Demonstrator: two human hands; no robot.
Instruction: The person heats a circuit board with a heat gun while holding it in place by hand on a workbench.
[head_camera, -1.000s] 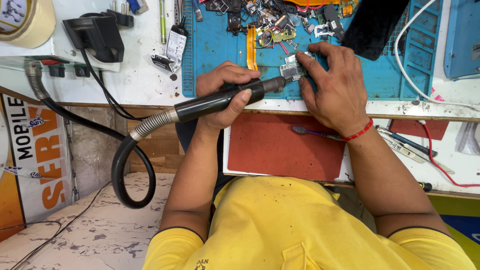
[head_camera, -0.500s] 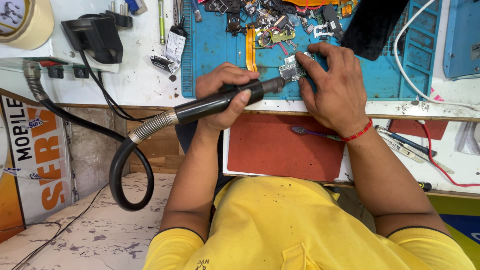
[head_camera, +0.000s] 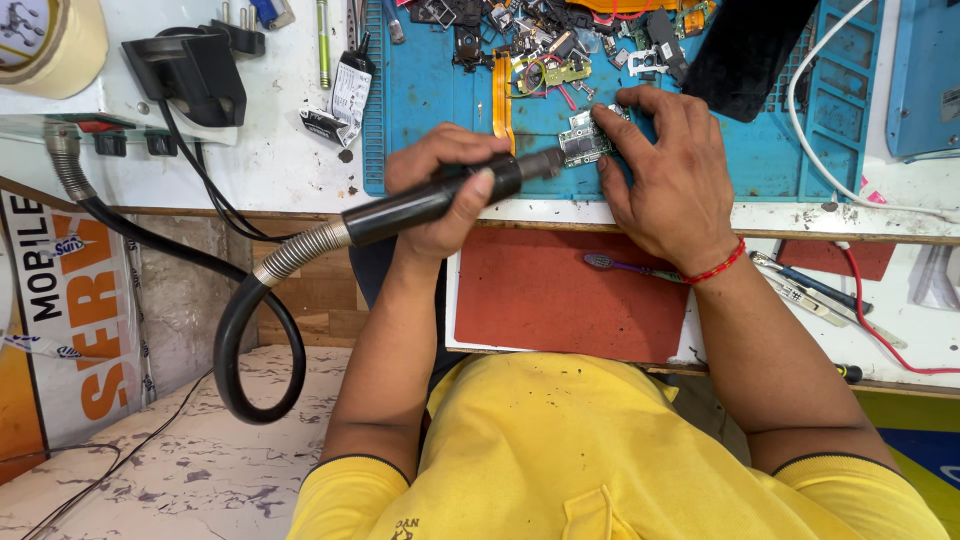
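Note:
My left hand (head_camera: 440, 190) grips a black hot-air wand (head_camera: 430, 203) whose thick hose (head_camera: 250, 330) loops down to the left. Its nozzle points right at a small green circuit board (head_camera: 583, 142) lying on the blue work mat (head_camera: 440, 90). My right hand (head_camera: 662, 170) rests on the mat with its fingertips pressing on the board's right edge and holds it steady. A red thread band circles my right wrist.
Loose phone parts and cables (head_camera: 560, 40) litter the mat's far side beside a black phone (head_camera: 745, 45). A red pad (head_camera: 560, 290) with a brush (head_camera: 620, 266) lies on the pulled-out shelf. A black power adapter (head_camera: 190, 70), tape roll (head_camera: 45, 35) and white cable (head_camera: 830, 170) sit around.
The view has shifted slightly. Both hands stay in place, the wand still aimed at the board under my right fingers.

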